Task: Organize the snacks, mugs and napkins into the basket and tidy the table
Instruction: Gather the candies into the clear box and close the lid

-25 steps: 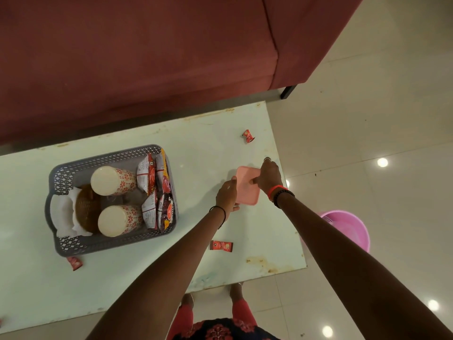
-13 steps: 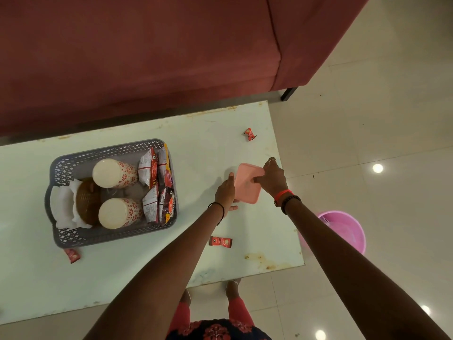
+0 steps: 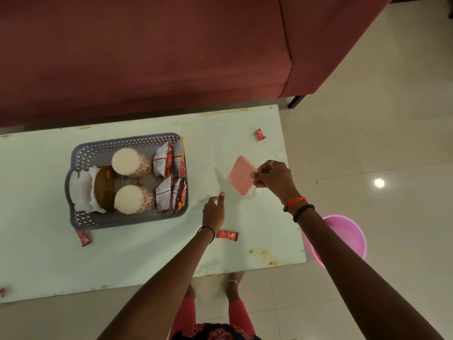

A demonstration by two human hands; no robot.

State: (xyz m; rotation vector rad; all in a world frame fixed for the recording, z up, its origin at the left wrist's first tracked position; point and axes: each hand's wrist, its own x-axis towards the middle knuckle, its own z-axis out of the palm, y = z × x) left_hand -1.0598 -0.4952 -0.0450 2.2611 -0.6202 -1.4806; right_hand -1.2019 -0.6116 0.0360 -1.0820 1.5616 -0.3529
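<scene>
A grey perforated basket (image 3: pixel 81 155) stands on the pale table (image 3: pixel 137 253). Inside it lie two white mugs with red flowers (image 3: pixel 131 163), (image 3: pixel 133 200), several snack packets (image 3: pixel 170 177), a brown holder (image 3: pixel 104 187) and white napkins (image 3: pixel 82 190). My right hand (image 3: pixel 273 179) pinches the edge of a pink square lid (image 3: pixel 241 175), lifted and tilted over a clear container (image 3: pixel 255 193). My left hand (image 3: pixel 213 211) hovers to the lid's lower left, loosely curled and holding nothing. Small red wrappers lie loose: one far right (image 3: pixel 259 134), one by my left wrist (image 3: pixel 228 234), one at the basket's near corner (image 3: pixel 83 238).
A dark red sofa (image 3: pixel 147 57) runs along the table's far side. On the tiled floor to the right of the table sits a pink plastic tub (image 3: pixel 348 235). Another red scrap (image 3: pixel 2 291) lies at the table's left front edge. My feet show below the table's front edge.
My left hand has let go of the pink lid and drawn back toward me. My right hand now holds the lid alone, lifted and tilted.
</scene>
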